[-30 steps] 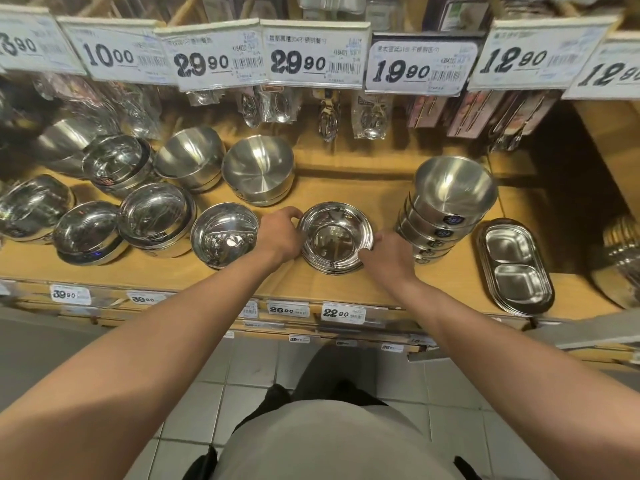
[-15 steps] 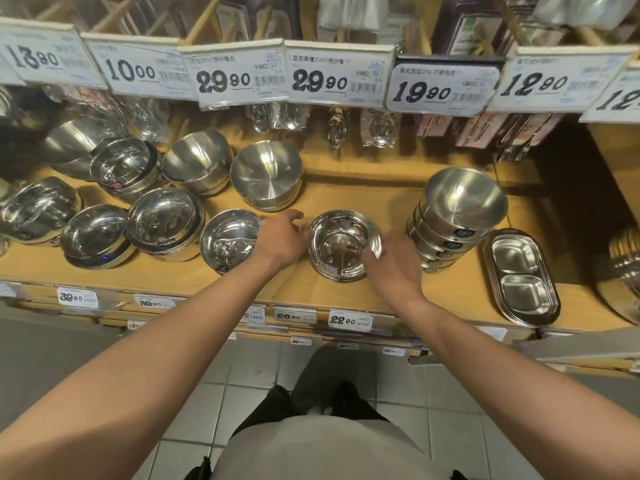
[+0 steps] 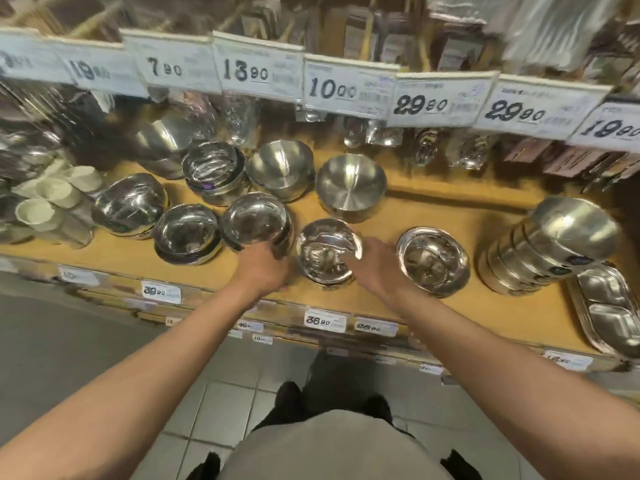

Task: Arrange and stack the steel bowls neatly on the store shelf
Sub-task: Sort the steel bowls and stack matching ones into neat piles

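My left hand (image 3: 261, 271) and right hand (image 3: 375, 268) flanked the small steel bowl (image 3: 327, 251) near the front edge of the shelf (image 3: 433, 216); blur hid whether my fingers gripped it. Risk: slick rim slipping, knocking the neighbouring bowl (image 3: 254, 221).

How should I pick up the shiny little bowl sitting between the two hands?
Hold the small steel bowl by its rim, one hand on each side. It sits upright and open on the wooden shelf, and its round walls look slippery. The left hand and right hand are already beside it, so that way is probably easiest.
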The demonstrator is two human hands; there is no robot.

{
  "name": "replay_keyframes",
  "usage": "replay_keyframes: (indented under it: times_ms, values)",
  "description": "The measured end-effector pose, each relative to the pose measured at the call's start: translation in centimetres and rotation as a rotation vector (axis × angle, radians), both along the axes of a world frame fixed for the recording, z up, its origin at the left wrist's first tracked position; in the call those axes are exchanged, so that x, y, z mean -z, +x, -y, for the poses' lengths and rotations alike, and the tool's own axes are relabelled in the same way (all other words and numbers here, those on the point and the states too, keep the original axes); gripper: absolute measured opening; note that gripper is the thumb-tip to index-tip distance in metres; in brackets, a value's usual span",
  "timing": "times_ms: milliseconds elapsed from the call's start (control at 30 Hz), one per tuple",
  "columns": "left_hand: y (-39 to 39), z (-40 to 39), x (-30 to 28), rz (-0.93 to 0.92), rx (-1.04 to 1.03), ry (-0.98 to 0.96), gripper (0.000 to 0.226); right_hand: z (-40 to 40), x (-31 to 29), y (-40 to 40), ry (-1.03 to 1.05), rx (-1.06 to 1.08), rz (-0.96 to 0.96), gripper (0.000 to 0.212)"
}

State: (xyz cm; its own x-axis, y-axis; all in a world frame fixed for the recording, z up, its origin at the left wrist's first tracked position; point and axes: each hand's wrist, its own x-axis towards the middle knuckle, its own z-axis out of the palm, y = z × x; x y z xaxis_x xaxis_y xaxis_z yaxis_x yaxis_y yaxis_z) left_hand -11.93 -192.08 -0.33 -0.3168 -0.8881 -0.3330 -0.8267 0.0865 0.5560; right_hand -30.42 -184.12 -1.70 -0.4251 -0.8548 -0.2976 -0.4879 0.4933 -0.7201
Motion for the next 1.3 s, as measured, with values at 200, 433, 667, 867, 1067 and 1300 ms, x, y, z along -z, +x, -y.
replay_keyframes:
  times_ms: [200,433,667,867,1067,1300]
  values:
    - [-0.7,1.5,1.5,-0.071,0.143,-0.030,0.026,0.7,1.1,0.8,0.093,0.232,-0.062,0.032]
    - [-1.7,2.0,2.3,-0.108,0.172,0.000,0.019,0.4,0.8,-0.1,0.093,0.279,-0.041,0.013]
    - [-2.2,2.8,2.3,-0.138,0.140,-0.015,0.028,2.1,0.6,-1.2,0.083,0.324,0.109,0.006]
    - [-2.2,2.9,2.1,-0.085,0.145,-0.003,0.024,2.5,1.0,-1.4,0.046,0.304,0.101,0.006]
    - [-2.2,2.2,2.6,-0.095,0.116,0.043,0.018,1.5,1.4,-1.2,0.041,0.253,0.113,0.011]
    - [-2.8,2.0,2.7,-0.179,0.061,0.067,0.024,0.1,1.8,-0.4,0.010,0.299,0.214,0.028]
